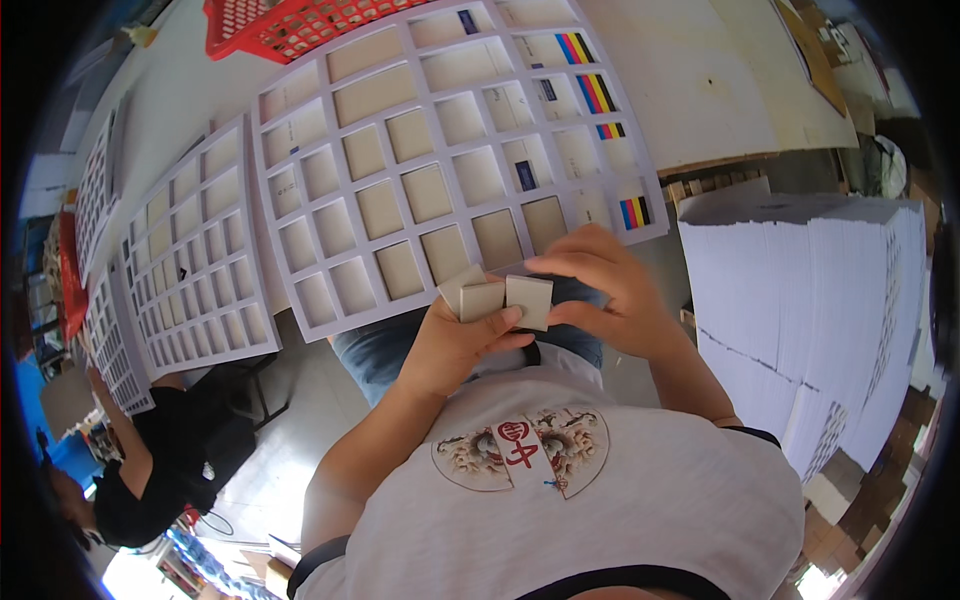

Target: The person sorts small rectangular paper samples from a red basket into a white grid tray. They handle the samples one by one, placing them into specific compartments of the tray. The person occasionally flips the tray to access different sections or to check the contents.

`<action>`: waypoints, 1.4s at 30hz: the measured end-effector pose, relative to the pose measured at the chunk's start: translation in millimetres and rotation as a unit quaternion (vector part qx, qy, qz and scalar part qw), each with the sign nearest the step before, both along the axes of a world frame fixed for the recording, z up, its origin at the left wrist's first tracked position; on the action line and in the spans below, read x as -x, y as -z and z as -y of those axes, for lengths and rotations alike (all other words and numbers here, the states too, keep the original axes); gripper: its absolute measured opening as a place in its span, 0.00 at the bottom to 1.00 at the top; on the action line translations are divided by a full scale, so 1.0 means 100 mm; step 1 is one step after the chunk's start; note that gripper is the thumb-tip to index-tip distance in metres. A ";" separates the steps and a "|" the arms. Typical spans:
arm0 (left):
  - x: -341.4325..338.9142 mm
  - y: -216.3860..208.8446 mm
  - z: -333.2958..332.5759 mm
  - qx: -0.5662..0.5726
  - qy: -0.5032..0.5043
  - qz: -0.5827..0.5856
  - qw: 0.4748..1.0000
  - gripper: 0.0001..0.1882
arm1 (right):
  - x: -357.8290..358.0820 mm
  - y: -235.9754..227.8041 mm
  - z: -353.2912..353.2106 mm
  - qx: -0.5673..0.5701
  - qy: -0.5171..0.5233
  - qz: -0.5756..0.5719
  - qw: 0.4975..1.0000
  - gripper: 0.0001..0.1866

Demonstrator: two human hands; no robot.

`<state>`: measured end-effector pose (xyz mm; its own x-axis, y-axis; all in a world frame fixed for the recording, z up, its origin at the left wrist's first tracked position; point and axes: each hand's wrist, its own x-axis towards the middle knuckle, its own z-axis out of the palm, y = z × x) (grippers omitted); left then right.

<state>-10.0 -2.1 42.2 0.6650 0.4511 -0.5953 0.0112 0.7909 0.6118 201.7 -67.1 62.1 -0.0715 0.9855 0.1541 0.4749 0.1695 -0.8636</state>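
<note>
Squares point(482, 303), beige and flat, sit in our left hand point(450, 338), just beside the near edge of the gridded white panel point(388, 222). We judge them light, stiff and smooth, with corners that could dent, so opposite edges seem the safest hold. Our left thumb pins them against the fingers; our right hand point(612, 292) has thumb and forefinger parted at the rightmost square point(530, 297), though we cannot tell whether they grip. Both forearms angle inward.
</note>
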 end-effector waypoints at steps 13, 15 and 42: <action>-0.12 0.04 -0.02 0.011 0.065 0.062 0.996 0.26 | -0.64 0.19 -0.32 0.104 0.196 -0.049 0.974 0.10; -0.12 0.06 -0.02 0.013 0.059 0.059 0.996 0.25 | -0.67 0.22 -0.28 0.097 0.192 -0.053 0.975 0.11; -0.09 -0.07 0.02 -0.112 0.026 0.002 0.993 0.20 | -0.98 0.02 -0.06 0.003 0.291 -0.204 0.935 0.14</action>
<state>-1.0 -3.7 49.1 0.6924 0.5370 -0.4819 0.0463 0.6334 0.7724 299.4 -61.4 60.3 0.5401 0.8403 0.0464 0.1158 -0.0196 -0.9931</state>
